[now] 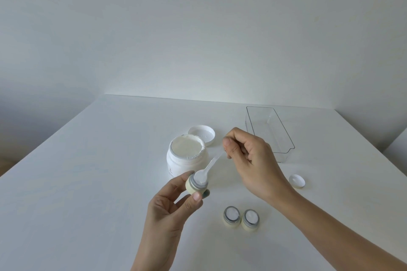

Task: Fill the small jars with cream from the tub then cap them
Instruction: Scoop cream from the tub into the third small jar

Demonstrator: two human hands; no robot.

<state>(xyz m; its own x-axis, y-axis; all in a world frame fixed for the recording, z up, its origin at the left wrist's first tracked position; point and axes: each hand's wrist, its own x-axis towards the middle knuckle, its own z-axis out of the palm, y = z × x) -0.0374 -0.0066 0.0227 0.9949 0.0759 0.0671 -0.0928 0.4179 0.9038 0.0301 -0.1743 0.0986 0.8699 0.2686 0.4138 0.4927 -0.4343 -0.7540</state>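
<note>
**Cream going into the held jar**

The small jar [196,185], pale yellow and tilted, sits between the left fingers [193,200]. A clear spoon [208,168] pinched by the right fingers [229,149] rests cream in its mouth. The open tub [187,156] stands just beyond; two filled jars [241,219] lie nearer, uncapped.

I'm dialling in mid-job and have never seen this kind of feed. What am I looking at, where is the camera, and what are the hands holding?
There is no machine: a person works with bare hands, filmed by a wide-angle camera on their head looking down at a white table. The left hand holds a small cream-coloured jar, tilted. The right hand pinches a small clear plastic spoon, its bowl at the jar's mouth. Behind stands an open white tub of cream, its white lid lying beside it. Two more uncapped small jars sit near the front, with a small white cap and a clear plastic tray to the right.
</note>
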